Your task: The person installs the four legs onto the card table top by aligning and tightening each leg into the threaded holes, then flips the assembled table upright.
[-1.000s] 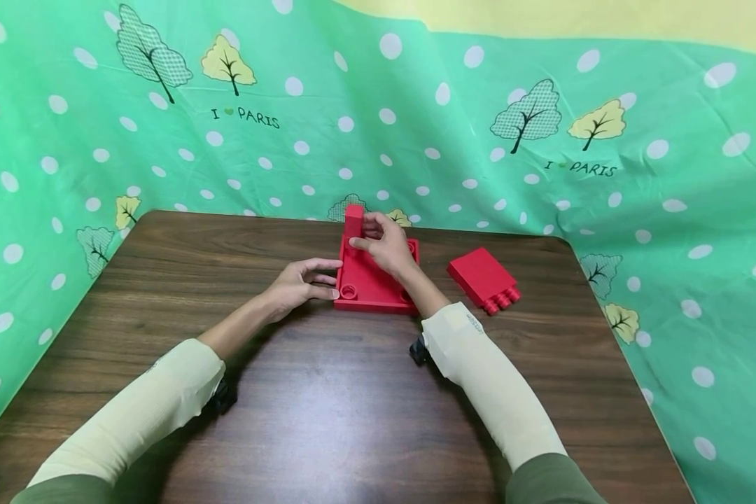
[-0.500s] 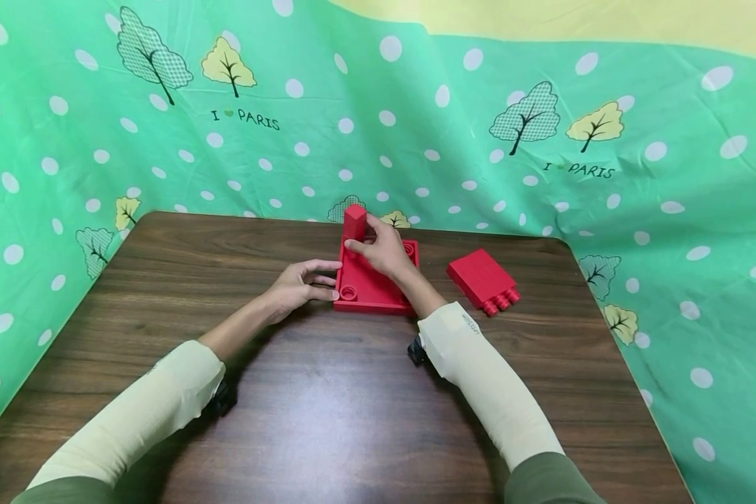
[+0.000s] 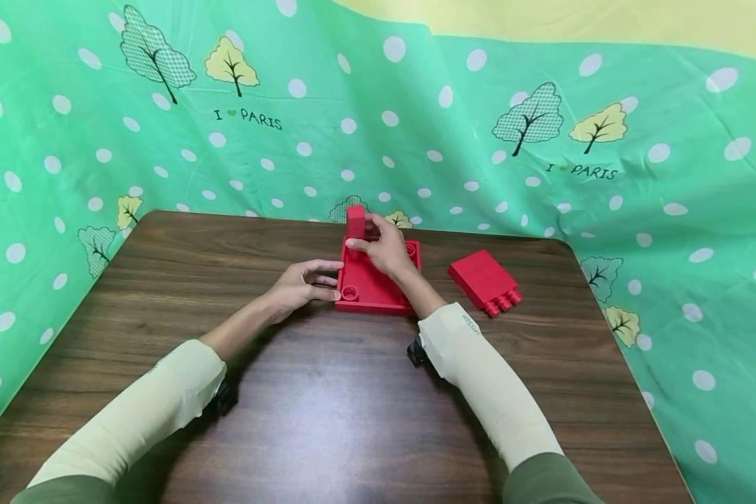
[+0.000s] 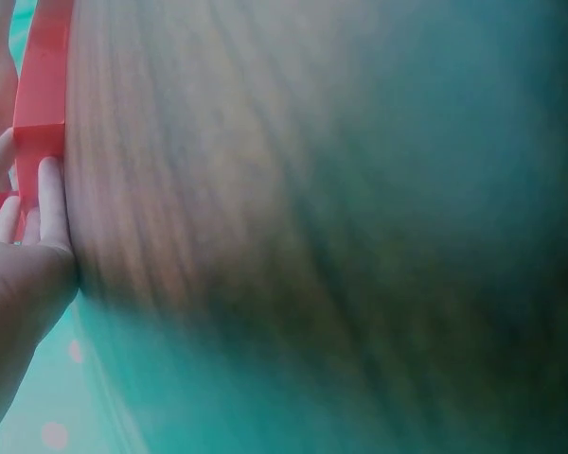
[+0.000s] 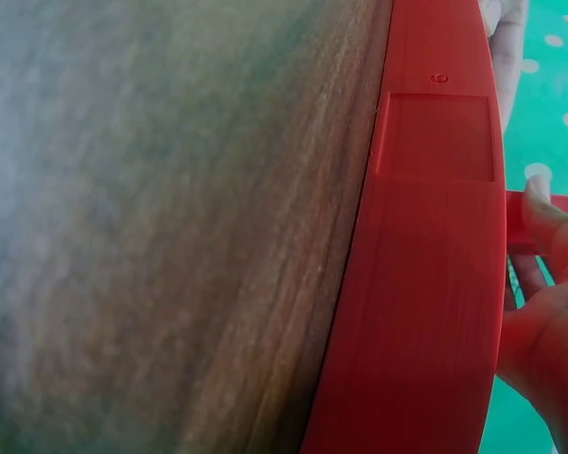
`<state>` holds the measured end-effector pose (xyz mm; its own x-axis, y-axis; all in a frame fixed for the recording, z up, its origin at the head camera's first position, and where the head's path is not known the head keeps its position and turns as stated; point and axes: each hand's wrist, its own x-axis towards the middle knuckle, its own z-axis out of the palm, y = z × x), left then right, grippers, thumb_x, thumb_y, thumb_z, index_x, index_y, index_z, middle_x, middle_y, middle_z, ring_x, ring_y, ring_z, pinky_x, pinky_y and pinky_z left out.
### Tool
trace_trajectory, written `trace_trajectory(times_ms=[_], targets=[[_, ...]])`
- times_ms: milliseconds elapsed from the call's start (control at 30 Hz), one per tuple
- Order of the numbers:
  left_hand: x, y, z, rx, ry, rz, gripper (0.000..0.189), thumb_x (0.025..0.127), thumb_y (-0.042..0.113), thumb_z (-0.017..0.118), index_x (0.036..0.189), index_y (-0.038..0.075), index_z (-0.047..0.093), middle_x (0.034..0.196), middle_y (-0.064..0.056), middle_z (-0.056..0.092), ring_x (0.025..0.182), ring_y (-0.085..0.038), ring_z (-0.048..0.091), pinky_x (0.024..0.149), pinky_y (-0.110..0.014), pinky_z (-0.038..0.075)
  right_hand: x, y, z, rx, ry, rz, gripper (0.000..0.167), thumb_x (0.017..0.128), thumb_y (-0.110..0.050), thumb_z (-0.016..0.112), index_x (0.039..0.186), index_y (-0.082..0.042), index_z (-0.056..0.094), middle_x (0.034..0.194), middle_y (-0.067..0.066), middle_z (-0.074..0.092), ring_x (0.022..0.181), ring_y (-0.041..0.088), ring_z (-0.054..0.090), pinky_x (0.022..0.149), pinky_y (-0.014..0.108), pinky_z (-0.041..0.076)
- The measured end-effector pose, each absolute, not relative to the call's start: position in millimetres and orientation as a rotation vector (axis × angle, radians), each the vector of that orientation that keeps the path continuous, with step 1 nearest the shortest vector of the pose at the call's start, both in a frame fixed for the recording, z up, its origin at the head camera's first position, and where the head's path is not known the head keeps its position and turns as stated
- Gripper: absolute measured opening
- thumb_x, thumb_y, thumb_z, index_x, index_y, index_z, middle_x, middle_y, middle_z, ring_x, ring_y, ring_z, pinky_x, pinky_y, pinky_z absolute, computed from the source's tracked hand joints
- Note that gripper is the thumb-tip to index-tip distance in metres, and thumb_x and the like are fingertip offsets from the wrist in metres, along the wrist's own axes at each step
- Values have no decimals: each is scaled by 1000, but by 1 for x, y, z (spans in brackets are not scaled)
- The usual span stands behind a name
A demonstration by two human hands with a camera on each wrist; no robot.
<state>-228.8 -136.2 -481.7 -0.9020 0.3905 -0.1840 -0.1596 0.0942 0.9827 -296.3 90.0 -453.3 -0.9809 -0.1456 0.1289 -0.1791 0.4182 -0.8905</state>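
One post (image 3: 355, 222), new angle; one tray (image 3: 373, 285)

– How's the left hand (image 3: 292, 285)?
– Its fingers (image 3: 321, 264) extended and parted, forearm (image 3: 234, 334) slanting behind them
– And the right hand (image 3: 387, 246)?
– Pinching, thumb (image 3: 358, 245) on the near side of its fingers, just beyond the left fingertips, forearm (image 3: 423, 290) behind

Counter (image 3: 365, 434): dark brown wood grain, far corners rounded; pale glare (image 3: 318, 388) toward the near middle. Green cloth (image 3: 327, 171) hangs along far, left and right sides: white dots, printed trees (image 3: 156, 59), "PARIS" lettering (image 3: 261, 119). Yellow band (image 3: 579, 24) across top, far right. Left wrist view blurred; green patch (image 4: 199, 378) there probably the same cloth.
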Motion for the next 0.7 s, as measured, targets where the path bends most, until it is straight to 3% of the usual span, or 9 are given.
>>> trace_trajectory(times_ms=[367, 700], targets=[[-228, -136, -480, 229, 1984, 1858, 70, 95, -4, 85, 160, 6, 62, 158, -25, 66, 134, -27, 71, 94, -22, 65, -290, 94, -451, 300, -2635, 1646, 57, 101, -11, 86, 153, -5, 65, 138, 17, 74, 130, 36, 70, 118, 51, 58], [-229, -136, -481, 218, 1992, 1849, 69, 95, -5, 84, 159, 6, 63, 158, -24, 66, 136, -30, 71, 94, -22, 65, -290, 95, -454, 340, -2677, 1576, 48, 99, -18, 88, 143, -10, 71, 127, 14, 76, 116, 31, 67, 100, 44, 58]])
